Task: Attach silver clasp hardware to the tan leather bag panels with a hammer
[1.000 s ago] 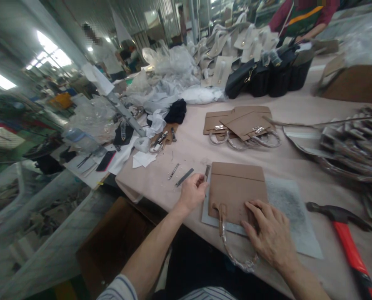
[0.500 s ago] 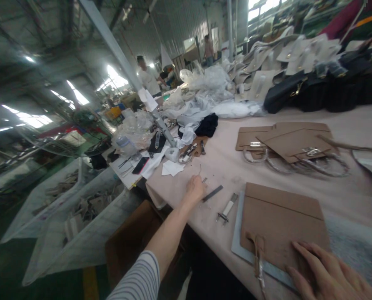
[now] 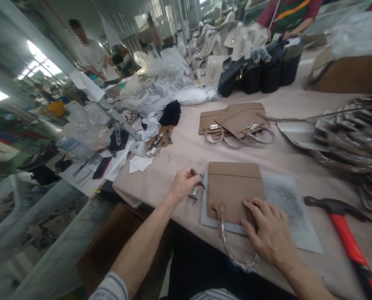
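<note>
My left hand (image 3: 184,183) is above the near table edge, thumb and fingers pinched on a dark flat strip (image 3: 201,180). Just below that hand lies a metal caliper (image 3: 192,197), partly covered by it. A brown leather bag panel (image 3: 234,187) rests on a grey board (image 3: 205,212), with a strap tab and a plastic-wrapped handle (image 3: 225,241) hanging toward me. My right hand (image 3: 267,225) lies on the panel's lower right, fingers spread and holding nothing.
A hammer (image 3: 345,229) with a red and black handle lies at right. Wrapped handles (image 3: 351,137) are piled behind it. More brown bag panels (image 3: 235,118) lie farther back, near black bags (image 3: 257,75). A phone (image 3: 101,167) is at left. A co-worker (image 3: 288,16) stands across the table.
My left hand has lifted from the table, and the dark strip that lay there is now in its fingers. My right hand stays on the panel. The view has swung right, showing the hammer.
</note>
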`<action>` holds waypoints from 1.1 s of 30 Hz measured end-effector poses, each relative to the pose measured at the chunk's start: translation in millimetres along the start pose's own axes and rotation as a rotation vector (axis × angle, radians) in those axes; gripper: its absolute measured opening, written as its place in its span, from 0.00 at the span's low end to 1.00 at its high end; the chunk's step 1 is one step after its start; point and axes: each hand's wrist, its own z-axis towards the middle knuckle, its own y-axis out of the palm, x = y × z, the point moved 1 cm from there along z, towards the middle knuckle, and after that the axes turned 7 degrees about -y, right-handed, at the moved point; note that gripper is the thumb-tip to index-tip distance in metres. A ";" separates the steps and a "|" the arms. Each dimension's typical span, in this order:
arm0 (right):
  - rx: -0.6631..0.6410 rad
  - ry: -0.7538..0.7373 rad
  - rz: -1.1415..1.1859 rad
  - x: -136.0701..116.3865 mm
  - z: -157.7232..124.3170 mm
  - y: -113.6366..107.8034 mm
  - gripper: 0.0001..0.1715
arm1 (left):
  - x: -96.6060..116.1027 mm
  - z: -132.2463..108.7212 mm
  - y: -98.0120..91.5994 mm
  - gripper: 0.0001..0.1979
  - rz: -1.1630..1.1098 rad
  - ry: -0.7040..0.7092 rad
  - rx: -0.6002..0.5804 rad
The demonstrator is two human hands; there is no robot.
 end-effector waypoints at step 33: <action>0.020 0.032 0.136 4.4 -3.5 3.4 0.23 | -16.6 -48.6 106.2 0.12 0.151 0.453 -0.118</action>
